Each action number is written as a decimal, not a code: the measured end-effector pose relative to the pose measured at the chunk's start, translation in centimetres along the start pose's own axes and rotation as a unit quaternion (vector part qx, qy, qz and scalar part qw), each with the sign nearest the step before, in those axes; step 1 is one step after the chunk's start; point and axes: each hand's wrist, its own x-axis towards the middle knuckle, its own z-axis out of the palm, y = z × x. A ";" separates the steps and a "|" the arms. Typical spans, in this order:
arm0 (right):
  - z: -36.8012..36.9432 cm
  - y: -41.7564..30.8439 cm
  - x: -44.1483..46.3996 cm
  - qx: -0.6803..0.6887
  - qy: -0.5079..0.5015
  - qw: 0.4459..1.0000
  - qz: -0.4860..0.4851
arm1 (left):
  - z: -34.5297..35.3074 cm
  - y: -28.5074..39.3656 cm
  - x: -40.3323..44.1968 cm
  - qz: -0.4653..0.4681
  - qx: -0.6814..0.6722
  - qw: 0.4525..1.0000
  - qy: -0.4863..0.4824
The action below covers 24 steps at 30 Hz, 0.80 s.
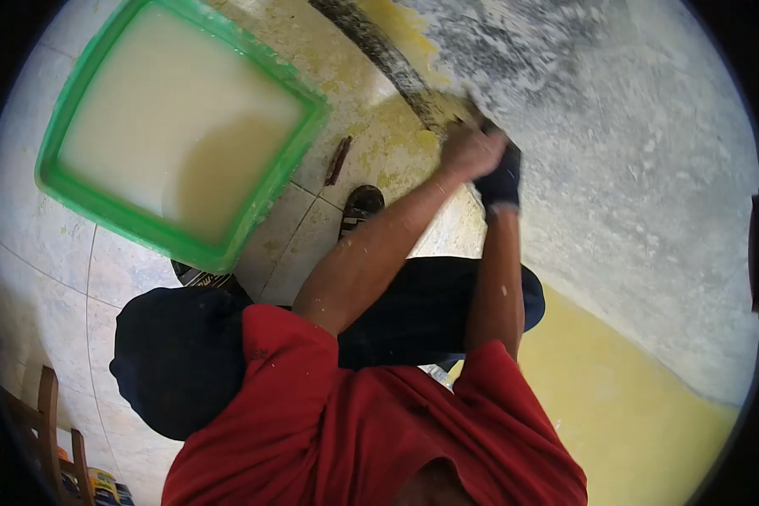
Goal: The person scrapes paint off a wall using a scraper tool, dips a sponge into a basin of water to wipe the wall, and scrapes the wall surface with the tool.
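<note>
"Entry one: the hands?"

"Two, set together at the wall point(632, 177). Right hand point(500, 179), dark glove, clenched round a small tool point(474, 106). Left hand point(471, 154), bare, overlapping the right; blur hides its fingers, so whether it grips as well cannot be told."

"The tool: place and kind?"

"Just beyond the knuckles, by the foot of the wall, near the end of a dark strip point(367, 38). Slim, blurred in outline; kind uncertain."

"Wall, condition?"

"Grey, mottled with white and darker patches; yellow surface point(632, 413) toward the lower right."

"Vessels?"

"One green tub point(135, 221), squarish, holding pale, cloudy liquid point(169, 101), a shadow across part of it. Stands on the tiled floor point(25, 278), left of the hands and well apart from them."

"Loose on the floor?"

"One reddish-brown strip-like piece point(338, 162), between tub and hands. Yellow flecks and smears around it."

"Clothing and furniture?"

"Red shirt point(379, 430), dark trousers point(422, 312), striped footwear point(363, 205) near the reddish-brown piece. Wooden chair point(49, 401), partly in view, lower left corner."
</note>
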 end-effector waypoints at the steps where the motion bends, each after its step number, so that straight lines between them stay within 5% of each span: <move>1: 3.5 2.4 1.0 -0.042 0.033 0.998 -0.042 | -1.6 -1.1 0.7 -0.046 -0.040 0.998 0.006; 2: 5.6 1.6 1.8 -0.113 0.015 0.992 -0.049 | -3.2 -2.1 1.3 -0.091 -0.079 0.993 0.016; 5: 4.9 -0.1 0.7 -0.008 0.006 0.999 -0.032 | -2.8 -2.4 -0.5 -0.056 -0.022 0.998 0.018; 8: 0.4 -0.1 0.0 0.084 0.039 0.995 -0.035 | -1.7 0.8 -2.0 0.154 0.169 0.973 0.027; 10: -1.6 -0.8 -0.6 -0.065 -0.026 0.996 0.046 | -0.4 2.3 -2.5 -0.073 -0.050 0.995 0.039; 12: -1.3 -1.8 -0.5 -0.076 -0.043 0.996 0.029 | 1.6 -1.1 -0.3 0.045 0.059 0.997 0.026; 14: -0.1 -2.8 0.0 -0.045 -0.026 0.995 0.085 | -2.5 0.5 -0.9 -0.070 -0.080 0.993 -0.043; 16: -0.4 -3.2 -0.2 0.006 -0.029 0.987 0.161 | -1.9 0.5 -0.8 -0.077 -0.056 0.995 -0.043; 18: -0.8 -2.2 -0.3 0.008 -0.006 0.998 0.064 | -1.4 0.9 -1.1 -0.081 -0.070 0.994 -0.011; 21: -1.2 -2.2 -0.4 -0.040 -0.048 0.997 0.051 | -1.3 2.0 -2.6 -0.063 -0.014 0.997 0.043; 24: 2.3 -0.4 1.4 -0.015 -0.038 0.999 0.007 | -2.4 -0.5 0.4 -0.095 -0.069 0.993 -0.020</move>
